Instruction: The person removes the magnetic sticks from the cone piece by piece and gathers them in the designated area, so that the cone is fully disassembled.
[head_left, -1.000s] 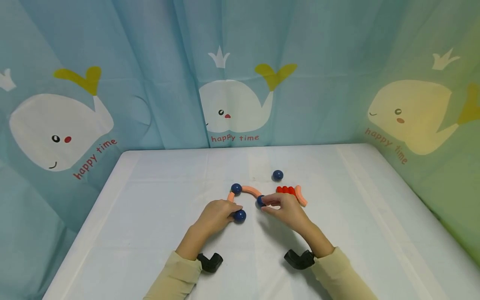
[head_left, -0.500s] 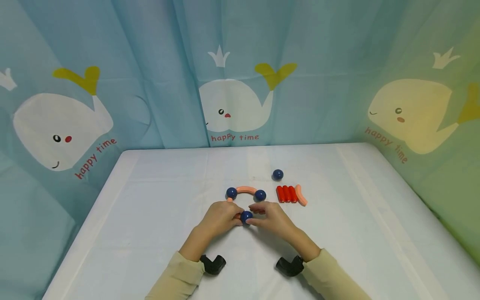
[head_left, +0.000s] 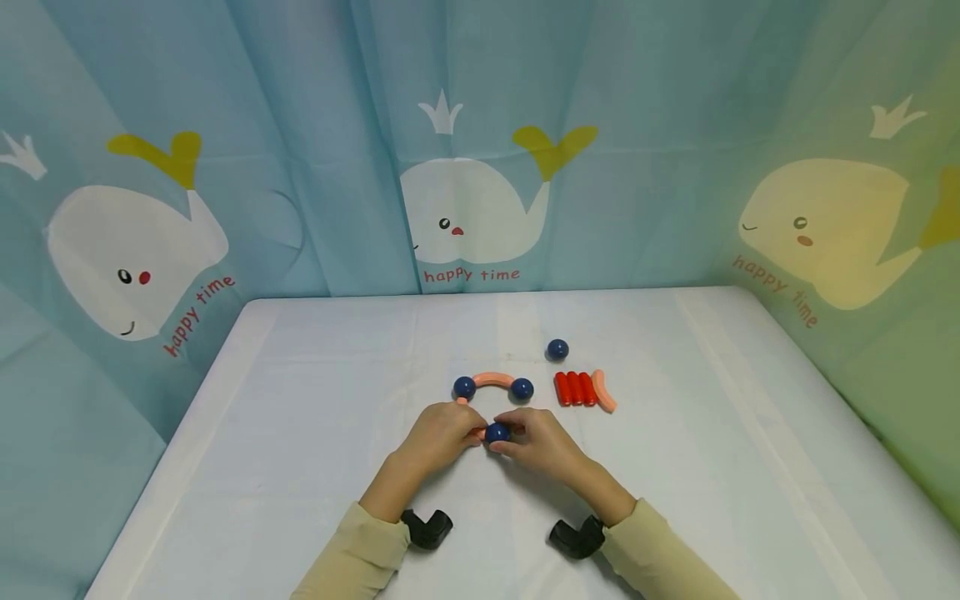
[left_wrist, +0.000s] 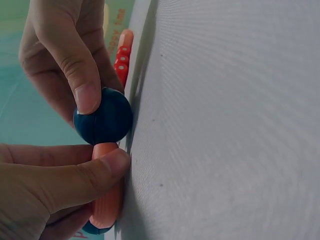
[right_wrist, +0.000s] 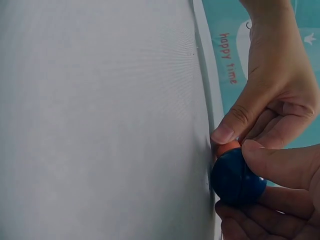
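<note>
My left hand (head_left: 444,437) pinches an orange curved rod (left_wrist: 107,197) between thumb and fingers. A dark blue ball (head_left: 497,432) sits at that rod's end, and in the left wrist view the two touch. My right hand (head_left: 542,442) holds this ball between thumb and fingers, seen closely in the right wrist view. Beyond the hands, another orange curved rod (head_left: 492,379) joins a left blue ball (head_left: 464,387) to a right blue ball (head_left: 522,389). A short orange end (head_left: 462,401) shows below the left ball; my left hand hides the rest.
Three red rods (head_left: 575,389) lie side by side right of the joined pieces, with a loose orange curved rod (head_left: 603,392) beside them. A single blue ball (head_left: 557,350) lies farther back. The white table (head_left: 315,358) meets a whale-print curtain (head_left: 322,167) behind.
My right hand has left the far right ball and moved nearer to me, and now grips the near ball. The joined balls and rod have turned slightly; the near ball has shifted right.
</note>
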